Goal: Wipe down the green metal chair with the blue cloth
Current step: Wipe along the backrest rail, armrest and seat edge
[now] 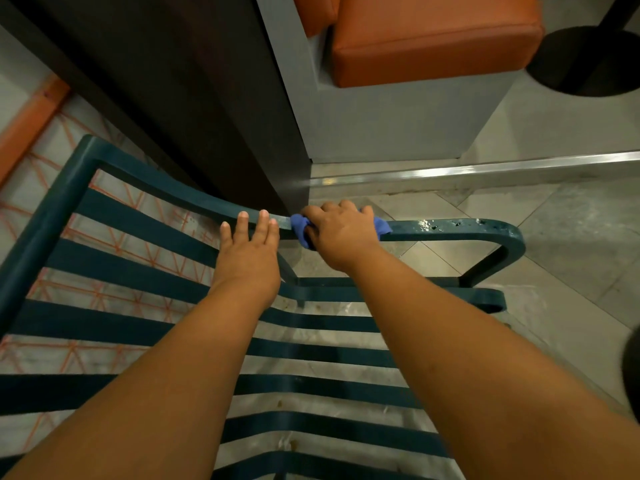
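Green slats of the metal chair (114, 271) fill the near part of the view, cut off by the bottom and left edges and partly hidden under both forearms; a dark blurred shape at the right edge is too cropped to identify. Further out, the left hand (250, 244) lies flat with fingers straight and close together, its fingertips on the chair's top rail. Just beside it, the right hand (341, 230) curls over the same rail and grips the blue cloth (381, 226), which wraps the rail; most of the cloth is hidden under the hand, only bunched ends showing on each side. Wet spots glisten on the armrest bend past the cloth. Beyond stand a dark panel (166, 81), a grey base (381, 119) carrying an orange cushion (433, 39), and a black round pedestal foot (585, 60), cut off at the top. No writing is readable anywhere.
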The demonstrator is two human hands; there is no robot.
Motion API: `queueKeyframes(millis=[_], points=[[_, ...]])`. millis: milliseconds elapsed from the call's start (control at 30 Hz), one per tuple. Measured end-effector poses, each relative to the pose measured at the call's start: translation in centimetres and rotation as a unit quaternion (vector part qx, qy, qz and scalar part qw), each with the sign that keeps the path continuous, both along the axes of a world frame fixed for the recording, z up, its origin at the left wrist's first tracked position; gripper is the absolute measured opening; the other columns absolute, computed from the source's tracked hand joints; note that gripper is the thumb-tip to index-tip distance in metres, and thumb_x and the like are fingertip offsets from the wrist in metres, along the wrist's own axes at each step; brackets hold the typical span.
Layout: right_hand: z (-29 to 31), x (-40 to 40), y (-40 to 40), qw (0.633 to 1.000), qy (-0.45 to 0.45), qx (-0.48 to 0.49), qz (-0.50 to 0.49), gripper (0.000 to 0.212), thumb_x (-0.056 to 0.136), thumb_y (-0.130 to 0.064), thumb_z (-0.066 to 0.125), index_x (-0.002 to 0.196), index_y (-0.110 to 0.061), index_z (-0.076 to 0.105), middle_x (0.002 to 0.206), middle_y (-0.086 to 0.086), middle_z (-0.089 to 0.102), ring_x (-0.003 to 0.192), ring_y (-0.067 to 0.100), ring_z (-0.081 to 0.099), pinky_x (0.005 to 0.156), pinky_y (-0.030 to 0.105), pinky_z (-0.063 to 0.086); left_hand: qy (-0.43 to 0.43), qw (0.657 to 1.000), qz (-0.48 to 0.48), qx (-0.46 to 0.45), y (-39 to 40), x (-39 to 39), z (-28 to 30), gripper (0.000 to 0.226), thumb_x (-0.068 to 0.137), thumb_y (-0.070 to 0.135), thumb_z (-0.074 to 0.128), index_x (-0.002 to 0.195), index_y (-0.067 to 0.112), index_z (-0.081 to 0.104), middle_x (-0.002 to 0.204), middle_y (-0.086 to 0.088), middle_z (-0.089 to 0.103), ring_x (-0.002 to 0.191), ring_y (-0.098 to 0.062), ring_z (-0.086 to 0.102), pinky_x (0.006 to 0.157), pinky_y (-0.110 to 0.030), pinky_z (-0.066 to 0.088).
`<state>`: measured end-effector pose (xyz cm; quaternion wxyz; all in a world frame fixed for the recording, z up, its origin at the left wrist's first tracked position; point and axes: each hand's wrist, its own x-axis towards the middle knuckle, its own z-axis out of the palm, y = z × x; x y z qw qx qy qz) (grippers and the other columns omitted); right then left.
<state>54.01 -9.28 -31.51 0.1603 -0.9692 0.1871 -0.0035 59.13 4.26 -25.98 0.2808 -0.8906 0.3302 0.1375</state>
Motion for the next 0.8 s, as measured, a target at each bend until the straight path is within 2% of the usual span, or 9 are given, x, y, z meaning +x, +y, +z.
queueKeyframes(millis=[133, 233, 433, 567, 700, 800], points=[[-0.1, -2.0, -2.0, 0.997, 0.042, -0.015, -0.064, 0.029, 0.096, -0.042, 0.035, 0.113, -0.026, 0.052, 0.109, 0.003, 0.059, 0.103, 0.026, 0.049, 0.091, 0.048, 0.036, 0.004, 1.000, 0.002, 0.000, -0.1, 0.1, 0.1, 0.096, 0.087, 0.014, 0.057, 0.149, 0.017, -0.016, 0.157, -0.006, -0.023, 0.143, -0.033, -0.018, 0.117, -0.052, -0.007], [0.8, -1.0, -1.2, 0.992, 0.099, -0.022, -0.079, 0.030, 0.092, -0.036, 0.047, 0.119, -0.022, 0.050, 0.112, 0.006, 0.058, 0.106, 0.029, 0.048, 0.094, 0.050, 0.035, 0.000, 1.000, 0.003, -0.001, -0.2, 0.0, 0.1, 0.097, 0.086, 0.012, 0.057, 0.149, 0.017, -0.017, 0.157, -0.005, -0.024, 0.143, -0.034, -0.018, 0.116, -0.052, -0.008], [-1.2, -4.9, -2.6, 0.998, -0.047, -0.029, 0.027, 0.058, 0.089, -0.029, 0.059, 0.139, -0.041, 0.033, 0.135, -0.003, 0.049, 0.119, 0.026, 0.044, 0.100, 0.046, 0.033, 0.000, 1.000, 0.001, -0.010, -0.1, 0.0, -0.1, 0.095, 0.087, 0.012, 0.056, 0.150, 0.017, -0.015, 0.157, -0.005, -0.022, 0.144, -0.034, -0.017, 0.116, -0.052, -0.008], [0.4, -4.2, -3.8, 0.999, 0.033, 0.001, 0.001, 0.054, 0.086, -0.030, 0.063, 0.133, -0.036, 0.039, 0.130, 0.000, 0.054, 0.118, 0.028, 0.046, 0.099, 0.049, 0.036, -0.004, 1.000, -0.010, -0.003, -0.1, 0.1, 0.1, 0.090, 0.089, 0.009, 0.052, 0.150, 0.016, -0.014, 0.158, -0.005, -0.020, 0.144, -0.034, -0.015, 0.117, -0.053, -0.006], [1.9, -1.5, -1.2, 0.989, 0.115, -0.090, 0.001, 0.052, 0.085, -0.027, 0.065, 0.130, -0.021, 0.040, 0.123, 0.011, 0.054, 0.114, 0.035, 0.049, 0.098, 0.053, 0.035, -0.014, 1.000, -0.004, -0.004, -0.5, 0.0, -0.5, 0.091, 0.087, 0.005, 0.052, 0.150, 0.015, -0.014, 0.158, -0.005, -0.020, 0.144, -0.034, -0.015, 0.116, -0.053, -0.007], [0.4, -2.4, -0.3, 0.990, 0.049, -0.135, 0.005, 0.054, 0.087, -0.026, 0.062, 0.135, -0.020, 0.037, 0.126, 0.011, 0.051, 0.116, 0.034, 0.046, 0.101, 0.054, 0.033, -0.022, 1.000, -0.003, -0.007, -0.5, -0.1, -0.8, 0.092, 0.086, 0.004, 0.052, 0.149, 0.016, -0.014, 0.158, -0.005, -0.020, 0.145, -0.033, -0.014, 0.116, -0.053, -0.007]])
